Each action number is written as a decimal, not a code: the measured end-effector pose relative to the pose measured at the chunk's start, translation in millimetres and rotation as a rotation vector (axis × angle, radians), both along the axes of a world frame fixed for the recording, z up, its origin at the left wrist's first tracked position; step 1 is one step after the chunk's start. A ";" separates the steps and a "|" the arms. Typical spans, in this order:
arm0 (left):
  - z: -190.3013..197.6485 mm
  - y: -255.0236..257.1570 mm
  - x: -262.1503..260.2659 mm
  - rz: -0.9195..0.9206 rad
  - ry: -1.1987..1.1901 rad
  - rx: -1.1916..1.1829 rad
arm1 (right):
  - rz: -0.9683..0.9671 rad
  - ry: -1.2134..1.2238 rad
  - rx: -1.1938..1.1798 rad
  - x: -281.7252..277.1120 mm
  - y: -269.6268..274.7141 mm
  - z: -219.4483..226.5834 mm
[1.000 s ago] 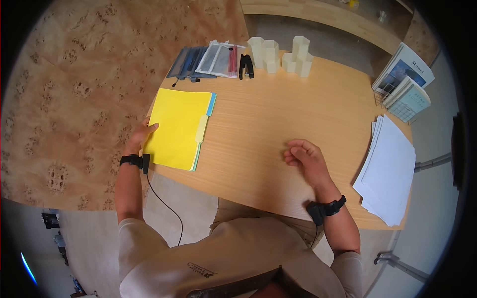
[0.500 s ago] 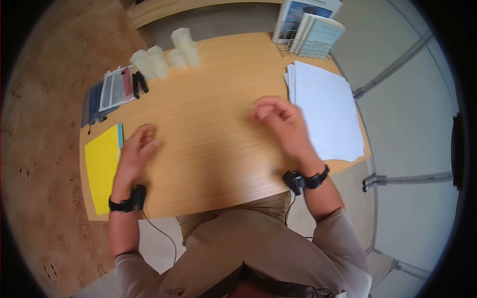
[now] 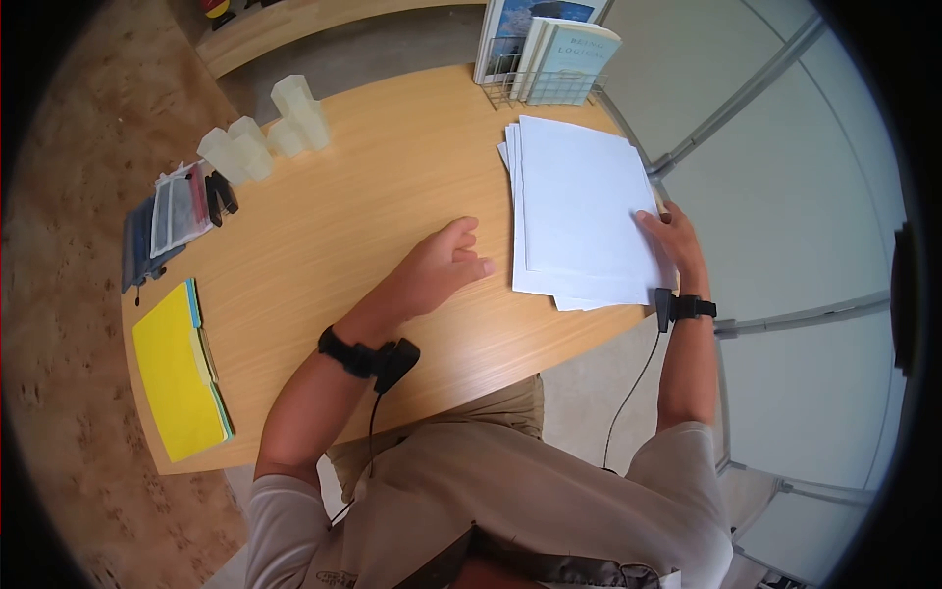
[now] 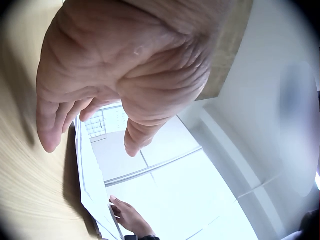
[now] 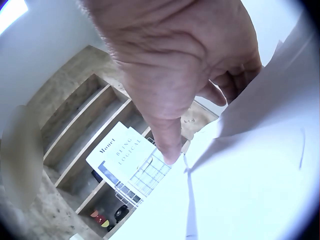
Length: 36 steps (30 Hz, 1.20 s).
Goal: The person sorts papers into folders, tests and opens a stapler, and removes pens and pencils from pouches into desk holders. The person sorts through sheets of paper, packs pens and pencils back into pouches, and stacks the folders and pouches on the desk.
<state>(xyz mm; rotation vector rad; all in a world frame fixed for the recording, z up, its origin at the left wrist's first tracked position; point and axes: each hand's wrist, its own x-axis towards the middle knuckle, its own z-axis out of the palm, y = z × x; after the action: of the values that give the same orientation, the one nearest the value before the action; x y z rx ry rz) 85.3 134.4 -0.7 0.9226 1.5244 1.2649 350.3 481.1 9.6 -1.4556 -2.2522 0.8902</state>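
A stack of white paper lies on the right part of the table, its sheets slightly fanned. My right hand grips its right edge, thumb on top and the other fingers at or under the edge; in the right wrist view the hand has its thumb against the sheets, which bend near it. Left of the stack, my left hand holds nothing, fingers loosely bent. The left wrist view shows this hand apart from the paper.
Yellow folders lie at the table's left edge. Zip pouches, a black stapler and pale hexagonal holders stand or lie behind them. A wire rack with books is at the back right, beside a whitish partition.
The view has turned rightward. My left hand has left the yellow folders and moved right towards the paper. My right hand has moved from over the table to the stack's right edge and taken hold there.
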 end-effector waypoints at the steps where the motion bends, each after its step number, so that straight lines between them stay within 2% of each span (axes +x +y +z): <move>1: -7.7 12.3 -0.4 -0.007 -0.003 -0.003 | 0.048 -0.002 0.018 -2.2 -6.9 2.6; 2: -17.1 24.6 -1.6 0.047 0.076 0.008 | 0.041 -0.002 0.013 -4.0 -9.4 1.5; 4: -28.4 46.4 -5.1 0.097 0.156 0.016 | 0.122 -0.274 0.155 -11.5 -10.9 0.5; 6: -31.1 62.1 -8.4 0.206 0.162 -0.047 | 0.151 -0.293 0.184 -20.5 -32.3 2.5; 8: -4.1 59.2 -10.4 0.176 0.233 -0.078 | 0.208 -0.333 0.219 -32.1 -66.2 9.5; 10: 3.3 52.9 -14.1 0.145 0.304 -0.112 | 0.286 -0.230 0.136 -40.5 -96.0 9.6; 12: 0.5 41.4 -21.9 0.200 0.482 -0.151 | 0.328 -0.179 0.056 -46.7 -119.8 8.8; 15: -0.3 8.6 -41.1 0.199 0.430 -0.152 | 0.385 -0.084 0.059 -56.3 -147.3 0.7; 16: 7.3 -0.5 -42.5 0.200 0.437 -0.166 | 0.407 -0.055 -0.045 -58.9 -155.1 3.6; 17: 20.9 -9.0 -42.9 0.206 0.533 -0.317 | 0.431 -0.027 -0.147 -62.2 -160.9 6.5; 18: 28.7 -15.9 -42.9 0.210 0.626 -0.469 | 0.473 -0.020 -0.148 -65.7 -166.1 7.5; 22: 28.6 -33.9 -39.8 0.168 0.726 -0.521 | 0.526 0.011 -0.154 -78.5 -175.7 -8.1; 24: 28.6 -33.8 -32.8 0.149 0.878 -0.549 | 0.484 0.054 -0.048 -80.7 -173.1 -19.5; 25: 25.7 -35.6 -33.2 0.157 0.877 -0.548 | 0.490 0.054 -0.044 -82.3 -173.8 -14.9; 27: 16.4 -38.2 -33.9 0.183 0.727 -0.328 | 0.430 0.097 -0.277 -83.3 -175.6 -3.1; 28: 15.6 -37.8 -32.9 0.186 0.725 -0.328 | 0.433 0.095 -0.276 -83.5 -175.3 -4.2; 30: 14.7 -34.5 -32.6 0.226 0.501 -0.233 | 0.451 0.151 -0.289 -83.5 -173.3 -8.0; 31: 11.1 -33.4 -35.1 0.228 0.500 -0.233 | 0.453 0.150 -0.288 -84.0 -173.2 -7.3; 33: 1.2 -31.8 -41.3 0.224 0.030 -0.011 | 0.445 0.128 -0.302 -85.6 -173.0 -5.5; 34: 0.5 -34.8 -44.7 0.226 0.030 -0.009 | 0.447 0.127 -0.300 -86.2 -173.2 -5.8; 36: -0.4 -40.8 -51.6 0.233 -0.544 -0.094 | 0.424 0.157 -0.346 -86.4 -172.5 -7.5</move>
<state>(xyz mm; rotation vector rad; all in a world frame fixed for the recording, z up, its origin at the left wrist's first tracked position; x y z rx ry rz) 33.7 93.6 -1.1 0.3012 1.2599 1.4484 263.9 308.6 2.1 -0.9885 -2.4113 1.5296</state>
